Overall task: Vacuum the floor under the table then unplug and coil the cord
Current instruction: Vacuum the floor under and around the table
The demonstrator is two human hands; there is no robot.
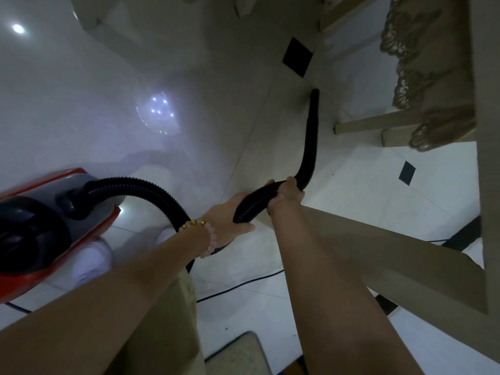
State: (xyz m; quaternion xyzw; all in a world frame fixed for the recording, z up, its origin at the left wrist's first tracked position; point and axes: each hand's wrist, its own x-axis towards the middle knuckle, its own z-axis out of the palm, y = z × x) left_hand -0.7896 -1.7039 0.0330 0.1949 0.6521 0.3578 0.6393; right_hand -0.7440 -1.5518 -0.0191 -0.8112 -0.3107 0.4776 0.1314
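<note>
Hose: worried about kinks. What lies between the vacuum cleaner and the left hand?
Head view: the ribbed hose arches from the vacuum cleaner down behind the wrist of the left hand.

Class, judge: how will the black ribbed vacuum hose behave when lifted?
Probably floppy: the hose arcs from the vacuum body and bends sharply past the right hand. Its ribs likely aid grip; the left hand holds it too.

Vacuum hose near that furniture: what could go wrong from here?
1. The cord trails across the floor by the person's shoes; stepping back might snag it.
2. The nozzle is close to a wooden leg and could knock it.
3. Pulling the hose may drag the vacuum.
</note>
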